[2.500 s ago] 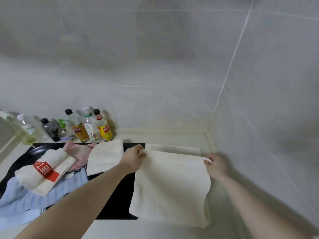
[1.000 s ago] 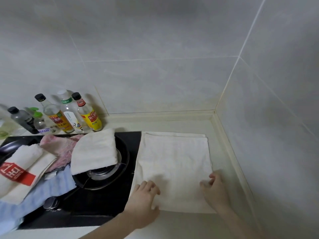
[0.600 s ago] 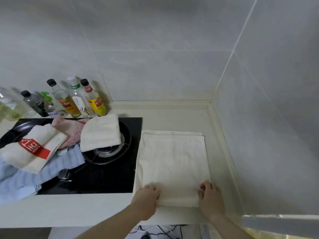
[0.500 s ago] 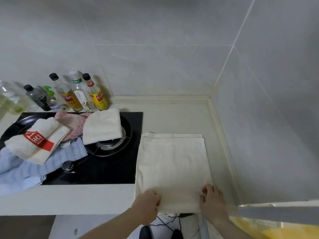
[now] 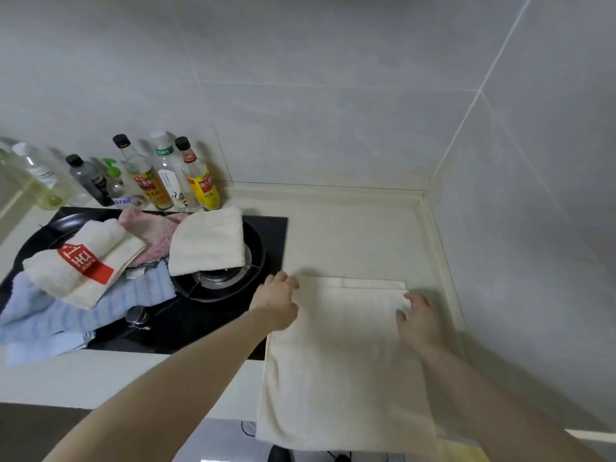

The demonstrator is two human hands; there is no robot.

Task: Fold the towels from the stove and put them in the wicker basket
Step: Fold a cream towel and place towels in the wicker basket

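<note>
The cream towel [image 5: 343, 361] lies flat on the pale bench [image 5: 353, 235], to the right of the black stove [image 5: 213, 315], and its near end hangs a little over the bench's near edge. It is already folded at least 1 time: along the far end a lower layer shows as a narrow strip beyond the upper layer. Its long axis runs from near to far, and the short edges lie left to right.

Both hands are at the far end. The left hand [image 5: 278, 303] rests at the far left corner with fingers bent over the edge; I cannot tell if it pinches the cloth or only touches it. The right hand [image 5: 418, 320] lies on the far right corner with fingers spread apart and rather straight, pressing the cloth and holding nothing. I judge that the hands sit at the 2 corners to keep the layers even, or to take this end for the next fold toward the near side.

On the stove 4 other towels wait: a folded cream towel [image 5: 208, 241] on the burner, a pink towel [image 5: 155, 231], a towel with a red label [image 5: 80, 261], and a blue towel [image 5: 83, 308] under them. Bottles [image 5: 160, 175] stand against the far wall. The wicker basket is not visible.
</note>
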